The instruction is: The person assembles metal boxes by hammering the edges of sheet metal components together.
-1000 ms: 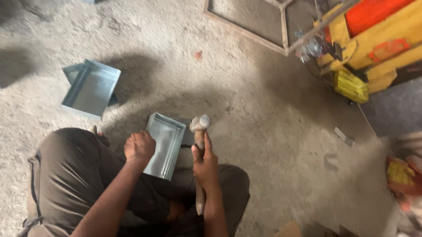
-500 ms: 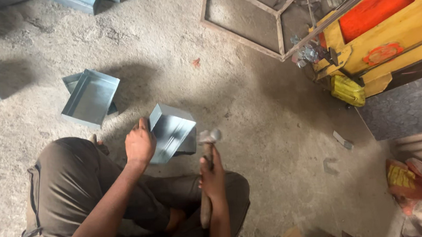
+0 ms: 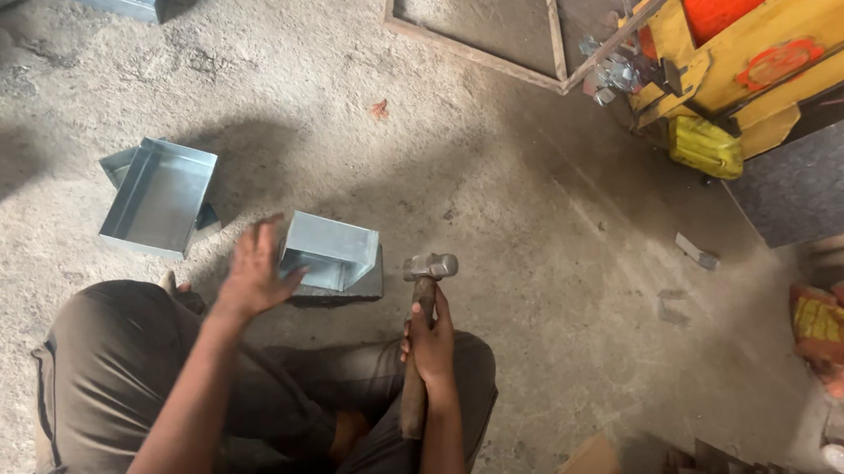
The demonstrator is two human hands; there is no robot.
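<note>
metal tray [image 3: 331, 251] tilted on edge on concrete floor [image 3: 496, 161], just in front of knees. far left, second metal tray [image 3: 158, 196] lies flat, apart. left hand [image 3: 252, 272] fingers spread open, palm against left side of tilted tray, no grasp. right hand [image 3: 432, 338] closed around wooden handle of hammer [image 3: 426, 307], steel head just right of tray. yellow machine [image 3: 777, 28] far right.

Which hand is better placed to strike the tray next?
Right. The right hand grips the hammer, its head just beside the tray. The left hand is spread against the tray's side, probably steadying it.
</note>
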